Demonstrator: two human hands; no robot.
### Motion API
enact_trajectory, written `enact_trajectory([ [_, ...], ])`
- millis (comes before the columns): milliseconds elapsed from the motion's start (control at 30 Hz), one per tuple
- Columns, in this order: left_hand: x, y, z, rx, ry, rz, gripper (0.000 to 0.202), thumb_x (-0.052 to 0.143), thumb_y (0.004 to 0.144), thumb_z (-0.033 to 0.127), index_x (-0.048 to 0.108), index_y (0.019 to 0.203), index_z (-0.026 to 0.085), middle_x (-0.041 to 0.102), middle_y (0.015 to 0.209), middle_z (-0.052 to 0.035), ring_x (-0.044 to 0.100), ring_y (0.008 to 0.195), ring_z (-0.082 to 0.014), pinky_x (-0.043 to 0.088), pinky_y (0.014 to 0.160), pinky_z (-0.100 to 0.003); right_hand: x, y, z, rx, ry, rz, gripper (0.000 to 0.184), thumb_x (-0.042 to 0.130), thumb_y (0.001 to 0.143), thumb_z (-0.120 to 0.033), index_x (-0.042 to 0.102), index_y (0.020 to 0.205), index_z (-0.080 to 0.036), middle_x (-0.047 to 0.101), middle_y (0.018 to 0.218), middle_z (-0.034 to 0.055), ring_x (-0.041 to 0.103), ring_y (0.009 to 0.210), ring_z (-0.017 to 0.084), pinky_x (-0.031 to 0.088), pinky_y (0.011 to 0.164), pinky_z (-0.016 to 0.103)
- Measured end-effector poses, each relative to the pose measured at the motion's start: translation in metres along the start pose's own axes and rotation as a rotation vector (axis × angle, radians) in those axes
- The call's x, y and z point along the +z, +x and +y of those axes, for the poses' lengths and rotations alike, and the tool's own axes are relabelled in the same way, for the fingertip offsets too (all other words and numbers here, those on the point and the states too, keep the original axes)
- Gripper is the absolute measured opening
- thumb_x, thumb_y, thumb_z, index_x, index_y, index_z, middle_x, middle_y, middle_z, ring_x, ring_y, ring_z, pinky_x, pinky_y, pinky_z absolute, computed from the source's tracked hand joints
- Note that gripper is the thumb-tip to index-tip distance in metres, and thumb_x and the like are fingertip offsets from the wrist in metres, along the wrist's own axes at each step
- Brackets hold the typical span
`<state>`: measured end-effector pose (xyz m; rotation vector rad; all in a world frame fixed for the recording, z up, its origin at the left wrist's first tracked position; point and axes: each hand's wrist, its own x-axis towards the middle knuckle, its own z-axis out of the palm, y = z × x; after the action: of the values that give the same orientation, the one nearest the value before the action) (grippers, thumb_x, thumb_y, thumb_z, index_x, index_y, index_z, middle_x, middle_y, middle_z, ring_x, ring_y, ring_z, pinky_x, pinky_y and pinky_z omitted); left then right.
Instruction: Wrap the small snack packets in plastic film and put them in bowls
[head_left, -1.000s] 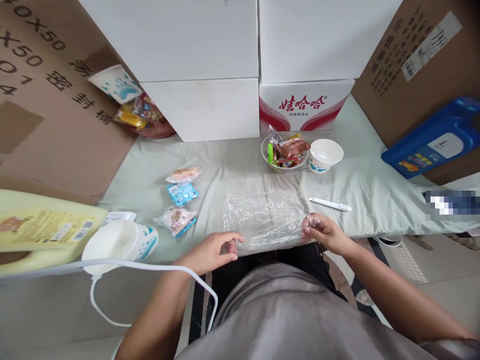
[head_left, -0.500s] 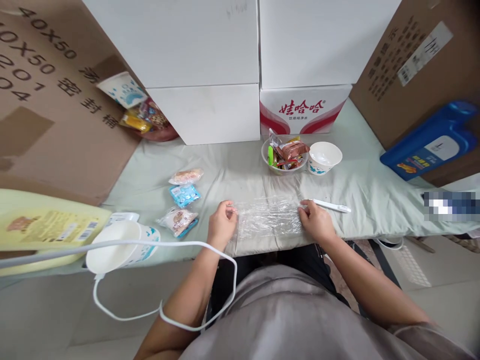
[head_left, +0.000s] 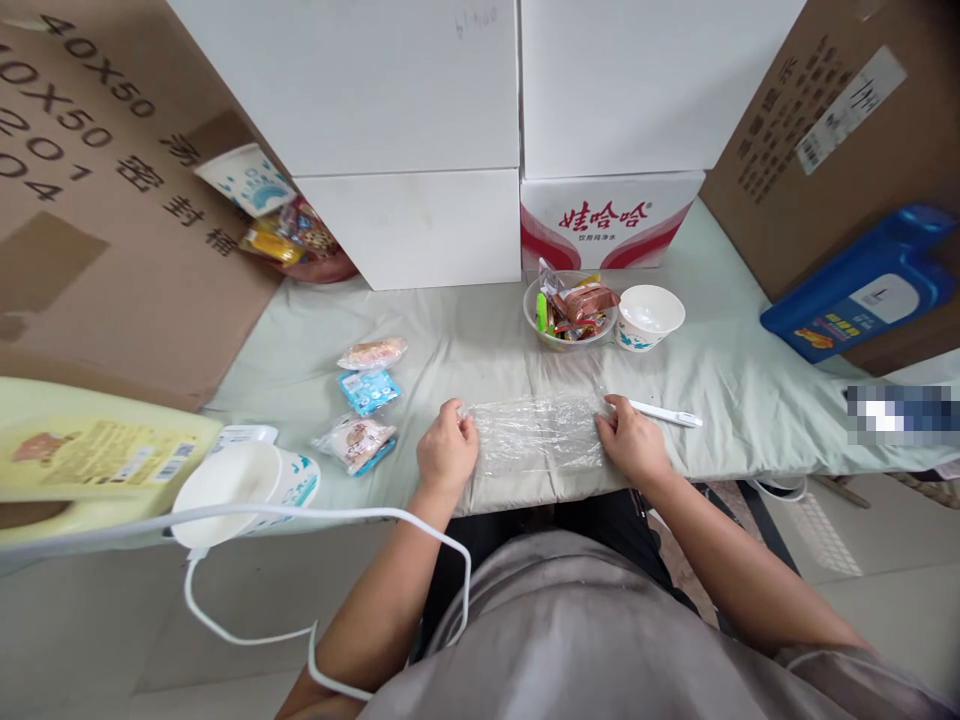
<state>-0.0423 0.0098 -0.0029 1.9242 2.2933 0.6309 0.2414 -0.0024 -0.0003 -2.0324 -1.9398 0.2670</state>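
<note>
A crinkled clear plastic bag (head_left: 538, 436) lies flat on the pale green cloth (head_left: 480, 350), folded into a narrow strip near the front edge. My left hand (head_left: 446, 453) pinches its left end with curled fingers. My right hand (head_left: 632, 446) grips its right end the same way. A white pen (head_left: 664, 412) lies just right of my right hand. Behind the bag stand a bowl of wrapped snacks (head_left: 570, 310) and an empty white paper cup (head_left: 649, 315).
Three snack packets (head_left: 365, 390) lie left of the bag. A white cup (head_left: 240, 485) and a yellow jug (head_left: 90, 450) sit at the left, with a white cable (head_left: 315, 520) crossing my arm. White boxes (head_left: 420, 140) and brown cartons (head_left: 112, 200) wall the back; a blue jug (head_left: 862, 285) lies right.
Both hands lifted the bag's near edge away from me and folded it over, so the sheet is now narrower. In the last half second the hands barely moved.
</note>
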Motion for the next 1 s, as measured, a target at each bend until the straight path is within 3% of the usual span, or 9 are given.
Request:
enact_trajectory([
  [200, 0.008, -0.002, -0.008, 0.063, 0.031, 0.012, 0.034, 0.049, 0.087, 0.022, 0.055, 0.12, 0.015, 0.07, 0.095, -0.0104, 0.068, 0.09, -0.0255, 0.049, 0.076, -0.033, -0.001, 0.002, 0.001, 0.01, -0.005, 0.047, 0.041, 0.039, 0.095, -0.035, 0.049, 0.128, -0.014, 0.073, 0.092, 0.0103, 0.069, 0.079, 0.027, 0.048, 0.065, 0.034],
  [333, 0.0, 0.0, -0.005, 0.126, 0.062, 0.09, 0.032, 0.052, 0.086, 0.02, 0.058, 0.117, 0.013, 0.066, 0.099, -0.0127, 0.064, 0.091, -0.0265, 0.049, 0.076, -0.036, 0.001, 0.005, 0.001, 0.005, -0.059, 0.054, 0.037, 0.038, 0.095, -0.032, 0.053, 0.124, -0.014, 0.073, 0.098, 0.013, 0.069, 0.08, 0.026, 0.048, 0.066, 0.033],
  [467, -0.013, -0.001, 0.016, 0.382, 0.041, 0.186, 0.017, 0.051, 0.089, 0.021, 0.066, 0.096, 0.015, 0.064, 0.097, -0.014, 0.06, 0.095, -0.0276, 0.047, 0.083, -0.041, 0.003, 0.006, -0.005, 0.021, -0.1, 0.001, 0.037, 0.042, 0.095, -0.03, 0.052, 0.126, -0.014, 0.07, 0.109, 0.0135, 0.068, 0.087, 0.026, 0.048, 0.071, 0.033],
  [533, -0.011, -0.005, 0.029, 0.567, -0.011, 0.085, 0.019, 0.05, 0.091, 0.023, 0.067, 0.094, 0.017, 0.067, 0.097, -0.012, 0.06, 0.097, -0.0259, 0.047, 0.088, -0.041, 0.003, 0.006, -0.007, 0.022, -0.109, -0.014, 0.037, 0.042, 0.095, -0.03, 0.051, 0.127, -0.015, 0.069, 0.112, 0.0138, 0.068, 0.089, 0.026, 0.047, 0.071, 0.032],
  [633, 0.004, -0.014, 0.041, 0.768, -0.013, -0.117, 0.034, 0.052, 0.092, 0.036, 0.062, 0.121, 0.02, 0.061, 0.128, -0.0108, 0.051, 0.124, -0.0288, 0.038, 0.105, -0.047, -0.002, 0.008, -0.003, 0.045, -0.101, -0.029, 0.037, 0.045, 0.095, -0.03, 0.05, 0.128, -0.016, 0.07, 0.107, 0.0125, 0.068, 0.086, 0.026, 0.047, 0.069, 0.032],
  [700, 0.014, -0.019, 0.042, 0.807, 0.029, -0.211, 0.051, 0.052, 0.092, 0.045, 0.048, 0.139, 0.024, 0.044, 0.148, -0.0089, 0.034, 0.14, -0.031, 0.026, 0.114, -0.053, -0.01, 0.01, 0.003, 0.083, -0.082, 0.003, 0.038, 0.047, 0.093, -0.029, 0.05, 0.129, -0.016, 0.071, 0.102, 0.011, 0.067, 0.083, 0.025, 0.047, 0.068, 0.033],
  [767, 0.019, -0.021, 0.04, 0.801, 0.061, -0.275, 0.058, 0.049, 0.093, 0.047, 0.04, 0.145, 0.025, 0.033, 0.156, -0.0075, 0.024, 0.145, -0.0305, 0.019, 0.117, -0.055, -0.019, 0.011, 0.009, 0.089, -0.072, 0.097, 0.037, 0.047, 0.092, -0.027, 0.053, 0.126, -0.014, 0.07, 0.1, 0.0111, 0.066, 0.083, 0.025, 0.047, 0.07, 0.034],
  [867, 0.02, -0.022, 0.04, 0.782, 0.07, -0.323, 0.059, 0.047, 0.093, 0.049, 0.038, 0.146, 0.024, 0.029, 0.157, -0.008, 0.02, 0.147, -0.0302, 0.016, 0.118, -0.056, -0.024, 0.01, 0.005, -0.104, -0.073, 0.202, 0.032, 0.045, 0.094, -0.028, 0.06, 0.117, -0.013, 0.068, 0.103, 0.0134, 0.062, 0.095, 0.026, 0.047, 0.084, 0.038],
  [1000, 0.017, -0.02, 0.042, 0.766, 0.067, -0.337, 0.06, 0.049, 0.092, 0.049, 0.037, 0.147, 0.025, 0.03, 0.157, -0.0081, 0.02, 0.147, -0.0305, 0.017, 0.117, -0.056, -0.004, 0.001, -0.013, -0.539, -0.11, 0.036, 0.048, 0.046, 0.094, -0.046, 0.056, 0.131, -0.017, 0.057, 0.134, 0.0132, 0.044, 0.129, 0.03, 0.031, 0.108, 0.048],
])
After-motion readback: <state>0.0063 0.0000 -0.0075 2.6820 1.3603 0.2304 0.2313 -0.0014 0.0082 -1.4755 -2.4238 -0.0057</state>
